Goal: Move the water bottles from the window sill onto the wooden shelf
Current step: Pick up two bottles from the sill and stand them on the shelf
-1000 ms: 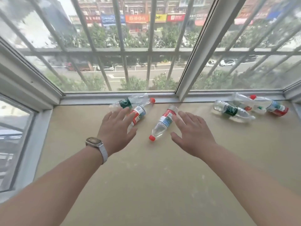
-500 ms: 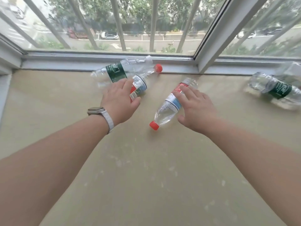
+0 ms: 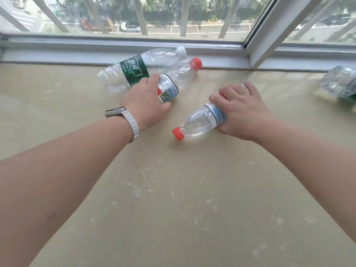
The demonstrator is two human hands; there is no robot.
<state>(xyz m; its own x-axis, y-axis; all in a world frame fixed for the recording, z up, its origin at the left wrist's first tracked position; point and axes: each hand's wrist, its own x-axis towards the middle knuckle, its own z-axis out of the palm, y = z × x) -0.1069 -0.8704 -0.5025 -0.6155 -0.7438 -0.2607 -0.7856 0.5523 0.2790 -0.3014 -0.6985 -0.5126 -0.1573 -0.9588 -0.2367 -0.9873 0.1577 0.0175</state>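
Observation:
Clear water bottles lie on their sides on the beige window sill [image 3: 173, 199]. My left hand [image 3: 144, 105] wraps the lower half of a red-capped bottle [image 3: 179, 78] whose cap points toward the window. My right hand [image 3: 240, 110] grips the base half of another red-capped bottle [image 3: 200, 120], cap pointing toward me. Behind the left hand a green-label bottle [image 3: 134, 68] with a white cap rests against the window frame. The wooden shelf is out of view.
Another green-label bottle [image 3: 341, 83] lies at the right edge, partly cut off. The grey window frame [image 3: 221, 54] runs along the back of the sill, with an upright post [image 3: 269, 29] at the right and bars outside the glass.
Both hands have reached forward and closed around the two red-capped bottles. The view has tipped down and moved closer to the sill.

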